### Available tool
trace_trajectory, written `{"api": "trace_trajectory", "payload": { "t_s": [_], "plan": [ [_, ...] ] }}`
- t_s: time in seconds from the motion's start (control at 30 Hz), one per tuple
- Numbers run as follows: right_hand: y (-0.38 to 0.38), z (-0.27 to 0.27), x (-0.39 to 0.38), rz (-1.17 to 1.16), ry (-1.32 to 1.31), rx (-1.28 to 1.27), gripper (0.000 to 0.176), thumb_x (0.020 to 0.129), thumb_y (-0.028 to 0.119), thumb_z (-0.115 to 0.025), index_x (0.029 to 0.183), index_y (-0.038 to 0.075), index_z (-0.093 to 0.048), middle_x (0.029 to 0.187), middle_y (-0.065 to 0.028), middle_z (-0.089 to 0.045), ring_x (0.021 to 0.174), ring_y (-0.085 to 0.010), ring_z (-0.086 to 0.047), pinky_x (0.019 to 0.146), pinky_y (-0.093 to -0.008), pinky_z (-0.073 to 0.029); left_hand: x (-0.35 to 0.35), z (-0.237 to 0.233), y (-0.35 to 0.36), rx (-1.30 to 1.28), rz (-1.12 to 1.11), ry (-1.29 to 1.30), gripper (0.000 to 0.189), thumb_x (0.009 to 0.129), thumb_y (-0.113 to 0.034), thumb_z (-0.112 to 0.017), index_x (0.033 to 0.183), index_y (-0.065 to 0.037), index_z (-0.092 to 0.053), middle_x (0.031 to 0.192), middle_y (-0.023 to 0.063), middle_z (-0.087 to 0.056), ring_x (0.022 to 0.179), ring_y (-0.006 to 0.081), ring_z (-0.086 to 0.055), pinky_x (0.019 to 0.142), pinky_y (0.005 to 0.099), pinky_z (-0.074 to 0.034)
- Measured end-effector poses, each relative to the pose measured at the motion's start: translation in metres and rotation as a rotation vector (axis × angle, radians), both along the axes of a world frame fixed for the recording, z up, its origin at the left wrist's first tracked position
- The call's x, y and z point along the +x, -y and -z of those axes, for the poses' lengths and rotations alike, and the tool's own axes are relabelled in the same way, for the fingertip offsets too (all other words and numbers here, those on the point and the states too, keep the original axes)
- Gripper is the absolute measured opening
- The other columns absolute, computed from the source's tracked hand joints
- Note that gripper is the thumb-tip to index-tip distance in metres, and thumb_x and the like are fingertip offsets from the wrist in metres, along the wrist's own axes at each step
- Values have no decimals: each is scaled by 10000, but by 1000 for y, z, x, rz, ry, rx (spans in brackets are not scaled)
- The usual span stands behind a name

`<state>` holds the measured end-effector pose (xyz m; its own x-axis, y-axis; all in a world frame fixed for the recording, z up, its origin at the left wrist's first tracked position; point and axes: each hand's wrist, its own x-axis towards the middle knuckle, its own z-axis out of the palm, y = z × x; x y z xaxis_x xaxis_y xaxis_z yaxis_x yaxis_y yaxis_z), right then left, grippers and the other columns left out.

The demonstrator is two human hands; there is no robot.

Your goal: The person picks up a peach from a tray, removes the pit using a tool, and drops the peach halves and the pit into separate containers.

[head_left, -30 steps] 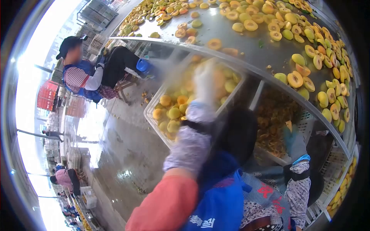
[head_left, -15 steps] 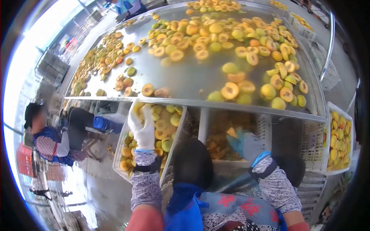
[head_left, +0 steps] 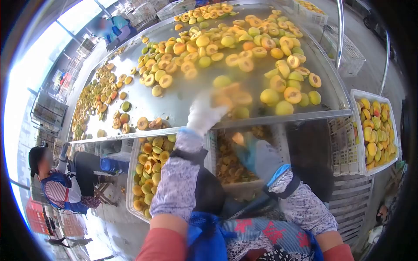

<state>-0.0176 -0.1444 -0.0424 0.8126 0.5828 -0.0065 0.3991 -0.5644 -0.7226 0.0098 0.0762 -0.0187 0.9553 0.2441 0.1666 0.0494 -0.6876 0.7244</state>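
The fruit halves (head_left: 235, 98) I am reaching at lie in a blurred cluster near the front edge of the table, just right of the frame's centre; my left hand (head_left: 203, 115), in a white glove, is over that edge with its fingertips close beside them, though the blur keeps me from telling how wide my grip is or whether I touch any; I judge it best to come in low and flat, fingers curved and pressure light, since cut flesh likely bruises and slips; my right hand (head_left: 261, 158), below the edge, is pinched on a small orange piece (head_left: 238, 138) at its fingertips, and I would hold that firm without squeezing; beneath it, at lower centre, is a bin (head_left: 282, 139) of brownish scraps, and left of that a crate (head_left: 132, 182) of fruit; more halves spread over the table (head_left: 174, 104) toward the top of the frame; another full crate (head_left: 370, 95) stands at right; a seated person (head_left: 61, 187) is at lower left, beside a blue jug (head_left: 106, 164), and another person (head_left: 122, 32) at upper left.
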Motion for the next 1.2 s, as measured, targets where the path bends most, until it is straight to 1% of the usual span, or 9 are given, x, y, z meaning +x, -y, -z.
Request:
{"api": "trace_trajectory", "payload": {
  "t_s": [0.13, 0.23, 0.4, 0.57, 0.73, 0.87, 0.97, 1.07, 1.2],
  "plan": [
    [-10, -10, -2, 49, 28, 337, 351, 959, 359, -633, 1141, 59, -622, 830, -255, -685, 796, -461, -674, 685, -527, -532, -29, -6, 15, -975, -15, 228, 337, 888, -62, -679, 1209, 4, -603, 1115, 101, -668, 1017, 232, -649, 925, 356, -526],
    [-21, 2, 2, 57, 41, 436, 333, 967, 362, -620, 1109, 60, -624, 799, -245, -682, 773, -468, -668, 665, -533, -526, -56, -17, 41, -1289, -45, 220, 344, 922, -111, -667, 1236, 5, -588, 1163, 125, -649, 1052, 229, -631, 927, 345, -523],
    [-21, 8, 3, 80, -20, 262, 342, 965, 378, -617, 1094, 62, -627, 834, -258, -682, 802, -480, -659, 680, -539, -521, -64, 21, 54, -962, -9, 397, 367, 997, -251, -584, 1262, 3, -570, 1214, 146, -618, 1066, 251, -622, 899, 362, -532],
    [-21, 9, -3, 36, -18, 143, 363, 960, 396, -616, 1083, 56, -633, 877, -274, -681, 838, -483, -655, 702, -546, -520, -58, 44, 48, -509, -197, 400, 450, 1042, -347, -478, 1257, 37, -573, 1131, 170, -643, 970, 284, -651, 844, 377, -550],
    [-24, 16, -4, -43, -108, 154, 408, 965, 434, -602, 1100, 52, -651, 921, -274, -687, 897, -482, -651, 760, -541, -524, -66, 18, 61, -1194, -218, 304, 497, 1048, -392, -442, 1210, 46, -612, 1029, 178, -677, 851, 309, -674, 776, 390, -571],
    [-32, 39, -7, -76, -80, 292, 385, 1001, 408, -582, 1097, 43, -662, 865, -251, -694, 791, -454, -663, 657, -472, -525, -71, 27, 59, -1028, -224, 302, 477, 1044, -391, -462, 1188, 35, -622, 1043, 165, -680, 879, 292, -680, 770, 391, -583],
    [-44, 35, -19, -35, -387, 269, 442, 1018, 455, -543, 1098, 37, -663, 883, -258, -694, 816, -466, -663, 661, -466, -524, -68, 47, 56, -630, -273, 375, 449, 1040, -378, -479, 1174, 25, -624, 1034, 155, -680, 883, 272, -684, 765, 382, -590],
    [-49, 47, -25, -43, -360, 400, 464, 1026, 479, -517, 1106, 47, -665, 885, -255, -696, 806, -471, -663, 660, -467, -527, -68, 55, 55, -414, -301, 390, 373, 989, -306, -509, 1136, 19, -620, 1003, 146, -664, 869, 252, -680, 737, 369, -584],
    [-42, 37, -19, -80, -281, 180, 515, 1005, 526, -506, 1130, 51, -661, 926, -257, -700, 866, -472, -664, 719, -481, -530, -71, 48, 50, -629, -305, 294, 235, 798, -49, -584, 1023, 20, -600, 904, 133, -600, 801, 228, -651, 639, 343, -540]
  ]
}}
